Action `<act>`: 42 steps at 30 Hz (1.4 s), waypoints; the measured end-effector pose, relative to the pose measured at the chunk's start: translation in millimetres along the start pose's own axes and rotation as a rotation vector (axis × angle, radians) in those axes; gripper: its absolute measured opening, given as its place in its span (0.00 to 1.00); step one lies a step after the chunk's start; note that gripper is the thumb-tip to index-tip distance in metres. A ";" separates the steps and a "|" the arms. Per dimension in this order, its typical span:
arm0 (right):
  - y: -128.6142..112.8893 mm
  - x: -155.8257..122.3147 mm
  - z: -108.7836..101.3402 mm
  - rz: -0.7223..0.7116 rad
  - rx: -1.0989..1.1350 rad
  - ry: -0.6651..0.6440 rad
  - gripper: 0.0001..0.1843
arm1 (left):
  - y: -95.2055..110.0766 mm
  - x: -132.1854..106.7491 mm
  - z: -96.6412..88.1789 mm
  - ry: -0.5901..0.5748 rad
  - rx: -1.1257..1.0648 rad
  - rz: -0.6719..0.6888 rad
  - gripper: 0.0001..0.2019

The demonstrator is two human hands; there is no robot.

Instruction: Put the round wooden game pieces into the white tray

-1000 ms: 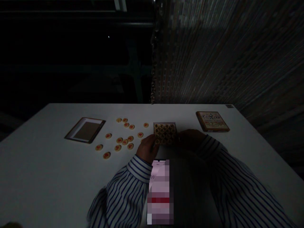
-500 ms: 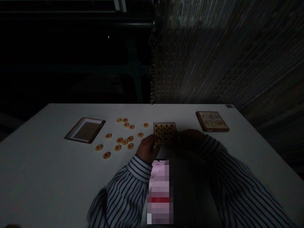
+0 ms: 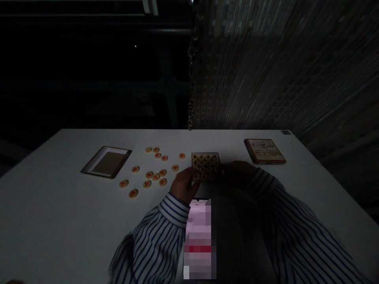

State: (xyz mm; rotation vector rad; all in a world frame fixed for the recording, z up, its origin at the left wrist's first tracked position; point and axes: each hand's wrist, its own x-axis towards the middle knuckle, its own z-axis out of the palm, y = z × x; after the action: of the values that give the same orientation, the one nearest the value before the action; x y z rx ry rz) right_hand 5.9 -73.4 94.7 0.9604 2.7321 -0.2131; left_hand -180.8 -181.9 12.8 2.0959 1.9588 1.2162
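Observation:
In the middle of the table a small box (image 3: 205, 153) holds rows of round Chinese chess pieces (image 3: 209, 162) with dark characters. My left hand (image 3: 185, 186) grips its lower left corner, fingers at the side and thumb near the front edge. On the opposite side my right hand (image 3: 238, 172) closes on the box's right edge, its fingers deep in shadow. To the left lie several loose Chinese chess pieces (image 3: 156, 176) with red characters, one partly hidden behind my left hand.
A shallow open box part (image 3: 122, 162) rests at the left of the white table (image 3: 71, 221). At the right lies a closed, printed box (image 3: 265, 150). Near me, a lit phone (image 3: 198, 213) sits below my left wrist. A bead-string curtain (image 3: 237, 79) hangs behind the table.

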 end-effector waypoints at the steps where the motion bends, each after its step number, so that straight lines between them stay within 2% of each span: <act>1: 0.5 -0.7 -0.2 0.001 -0.005 0.019 0.19 | 0.5 0.3 -0.6 0.013 -0.004 -0.001 0.16; 4: 2.1 -3.0 -3.4 0.024 -0.008 0.075 0.22 | 2.7 1.7 -2.9 0.064 -0.021 -0.014 0.15; 8: 7.0 -3.3 -7.3 0.067 0.010 0.158 0.17 | 7.2 4.1 -7.3 0.134 -0.023 -0.068 0.12; 11: 12.3 -2.6 -6.3 0.055 0.013 0.234 0.16 | 10.8 5.5 -11.0 0.181 -0.034 -0.082 0.11; 17: 10.6 -5.3 -8.4 0.047 -0.012 0.303 0.16 | 13.1 7.7 -22.3 0.299 -0.068 -0.140 0.10; 28: 8.2 -6.8 -7.4 -0.023 -0.023 0.452 0.11 | 4.8 11.9 -56.9 0.465 -0.195 -0.348 0.11; 33: 6.2 -10.8 -15.2 -0.037 0.015 0.532 0.11 | -0.8 14.0 -70.1 0.533 -0.260 -0.451 0.12; 38: 1.8 -13.3 -21.5 0.022 0.037 0.643 0.14 | -10.4 17.2 -84.8 0.581 -0.274 -0.448 0.11; 42: 1.6 -12.6 -19.4 0.004 0.059 0.668 0.14 | -16.5 17.2 -94.9 0.627 -0.316 -0.448 0.12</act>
State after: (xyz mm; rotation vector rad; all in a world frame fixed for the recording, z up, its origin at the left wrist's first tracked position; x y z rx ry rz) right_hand 13.0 -75.5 116.6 1.2299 3.3313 0.0438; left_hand -247.6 -208.7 79.2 1.1168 2.0785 2.0475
